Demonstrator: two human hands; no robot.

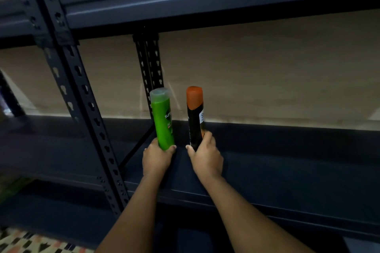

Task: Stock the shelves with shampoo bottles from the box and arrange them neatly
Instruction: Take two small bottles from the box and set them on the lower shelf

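A green shampoo bottle (pixel 163 117) with a clear cap stands upright near the back left of the dark metal shelf (pixel 277 158). My left hand (pixel 157 159) grips its base, thumb on the right side. Just to its right stands a black shampoo bottle (pixel 194 117) with an orange cap, also upright. My right hand (pixel 206 158) grips its lower part. The two bottles stand side by side with a small gap between them. The box is not in view.
A perforated front upright (pixel 82 96) rises at the left and a rear upright (pixel 150 63) stands just behind the green bottle. Another shelf board (pixel 205 6) runs overhead. A beige wall lies behind. Patterned floor (pixel 30 242) shows at the bottom left.
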